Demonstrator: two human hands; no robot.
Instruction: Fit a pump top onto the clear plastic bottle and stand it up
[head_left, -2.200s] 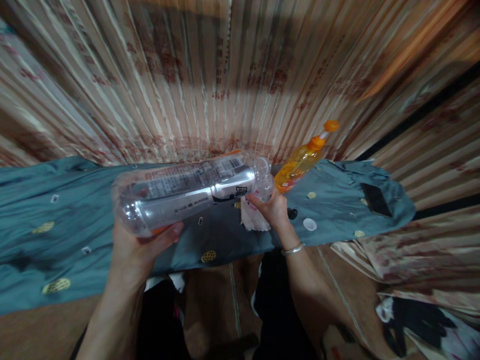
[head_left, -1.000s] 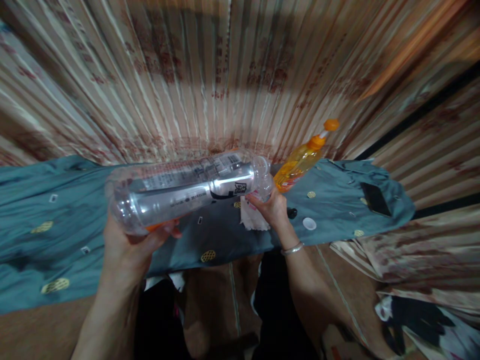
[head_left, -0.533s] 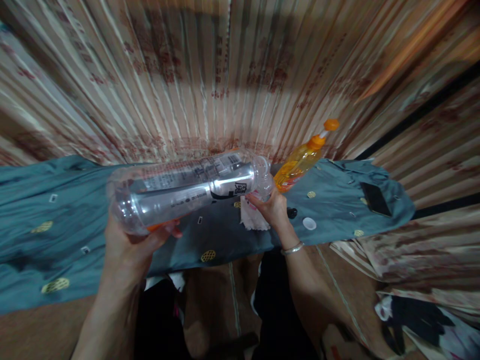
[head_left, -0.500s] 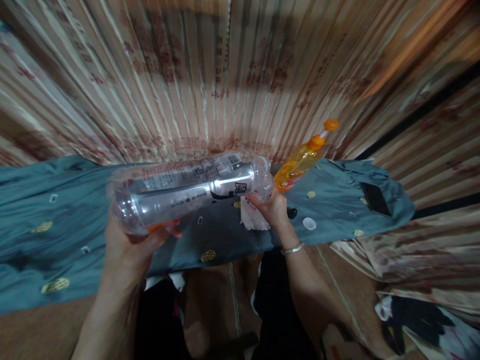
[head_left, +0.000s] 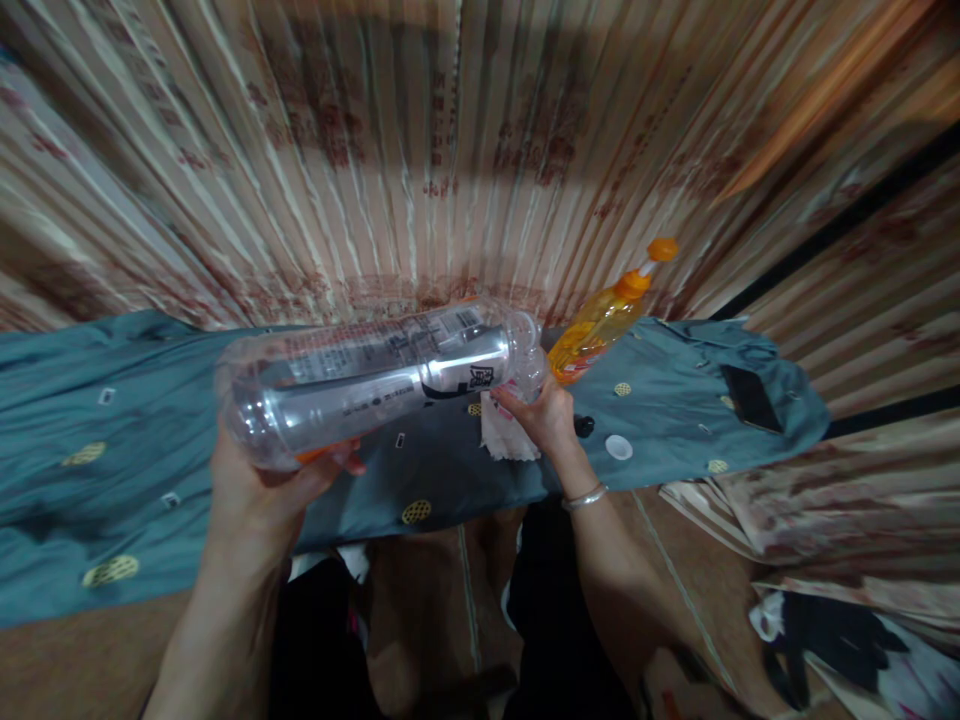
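A large clear plastic bottle [head_left: 375, 375] with a printed label lies nearly level above the green cloth, its neck pointing right. My left hand [head_left: 277, 490] grips its base end from below, with the fingers partly hidden behind it. At the neck end, my right hand [head_left: 544, 415], with a bracelet on the wrist, has its fingers closed on the bottle. Just beyond that hand leans a bottle of yellow-orange liquid [head_left: 596, 335] with an orange pump top. Below the clear bottle's neck is a whitish tissue packet [head_left: 506, 430].
The green cloth [head_left: 360, 500] covers a long narrow surface. Right of my right hand are a small black object [head_left: 583, 426] and a white round lid [head_left: 619, 447]. A dark phone-like slab [head_left: 750, 398] lies farther right. Patterned curtains [head_left: 420, 150] hang behind.
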